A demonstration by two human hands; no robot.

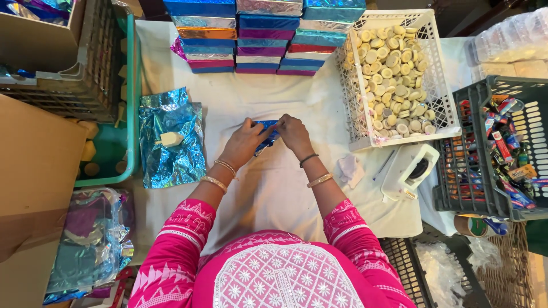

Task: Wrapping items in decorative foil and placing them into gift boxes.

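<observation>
Both my hands meet over the white cloth-covered table (274,182). My left hand (244,142) and my right hand (294,134) together grip a small item wrapped in blue shiny foil (267,136), fingers pinched on it from either side. Most of the item is hidden by my fingers. To the left lies a stack of blue foil sheets (171,140) with a pale block (171,138) resting on top. At the right a white basket (439,91) holds several pale round pieces (394,74).
Stacks of foil-wrapped boxes (262,40) stand at the back. A white tape dispenser (408,171) and a crumpled paper (349,169) lie right of my hands. A dark crate of small packets (496,154) is far right, a green tray (132,114) and cardboard boxes (34,171) left.
</observation>
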